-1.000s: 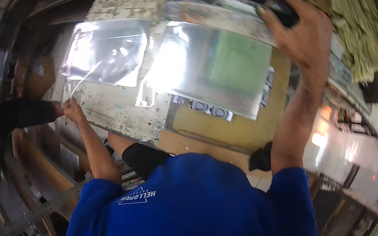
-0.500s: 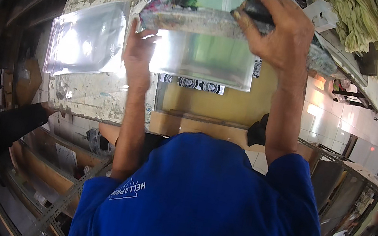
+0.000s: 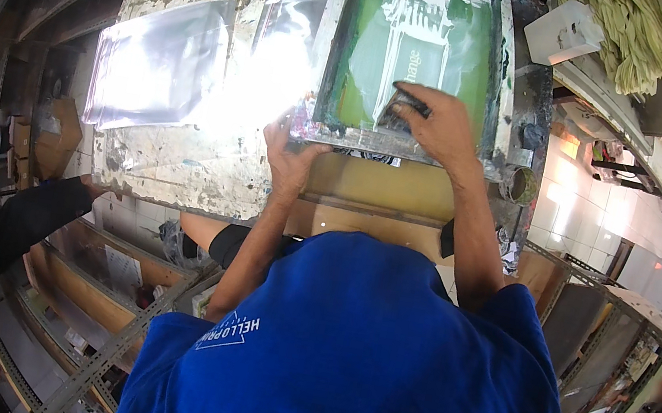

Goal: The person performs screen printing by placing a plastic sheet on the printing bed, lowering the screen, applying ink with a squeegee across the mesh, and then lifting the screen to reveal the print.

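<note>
Printing screen (image 3: pixel 420 55) toward one o'clock on the desk (image 3: pixel 180 168), with squeegee (image 3: pixel 395 114) clasped in fingers of the right hand (image 3: pixel 447 127) and the left hand (image 3: pixel 289 161) at the screen's eight-o'clock corner, grip not discernible; probably best worked flat, under even pressure.

On blue shirt (image 3: pixel 351 350), left part: white capital letters (image 3: pixel 229 335) in slanted row, joined with thin angular white outline; end of row not clear to read. On green screen (image 3: pixel 473 90) inside frame (image 3: pixel 507 70): short word in pale small letters (image 3: pixel 413 69), turned sideways, in middle part, perhaps not whole. Under near edge of frame: black-and-white printed strip (image 3: pixel 370 157), mostly covered, too little visible for reading.
</note>
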Available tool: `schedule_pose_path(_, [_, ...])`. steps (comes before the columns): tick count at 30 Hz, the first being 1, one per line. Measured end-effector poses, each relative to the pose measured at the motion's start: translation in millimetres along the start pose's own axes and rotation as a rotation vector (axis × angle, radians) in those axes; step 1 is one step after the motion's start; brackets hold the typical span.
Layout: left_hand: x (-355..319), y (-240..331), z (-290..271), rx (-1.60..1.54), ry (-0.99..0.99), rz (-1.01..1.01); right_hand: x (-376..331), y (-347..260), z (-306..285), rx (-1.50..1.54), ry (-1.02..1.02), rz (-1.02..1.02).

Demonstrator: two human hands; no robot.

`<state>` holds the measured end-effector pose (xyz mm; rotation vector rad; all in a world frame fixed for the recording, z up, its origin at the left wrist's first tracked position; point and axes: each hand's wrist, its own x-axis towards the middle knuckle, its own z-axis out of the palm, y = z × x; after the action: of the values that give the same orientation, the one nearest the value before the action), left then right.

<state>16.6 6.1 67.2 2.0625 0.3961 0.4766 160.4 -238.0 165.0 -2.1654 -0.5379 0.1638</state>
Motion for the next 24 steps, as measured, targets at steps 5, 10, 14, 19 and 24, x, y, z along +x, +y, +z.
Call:
schedule_pose_path(5, [-5, -21, 5, 0.364, 0.041, 0.194, -18, 20, 32, -0.530, -0.128, -0.054])
schedule_pose_path(10, [-9, -23, 6, 0.390, 0.045, 0.155, 0, 42, 45, -0.596, -0.026, -0.044])
schedule_pose_path(14, [-9, -21, 6, 0.385, 0.036, 0.152, 53, 72, 38, -0.553, 0.071, -0.055])
schedule_pose_path(19, [-10, -23, 6, 0.372, 0.051, 0.164, 118, 99, 23, -0.596, 0.153, -0.062])
schedule_pose_path(24, [-10, -26, 6, 0.337, 0.065, 0.226, 154, 107, 4, -0.512, 0.130, -0.071])
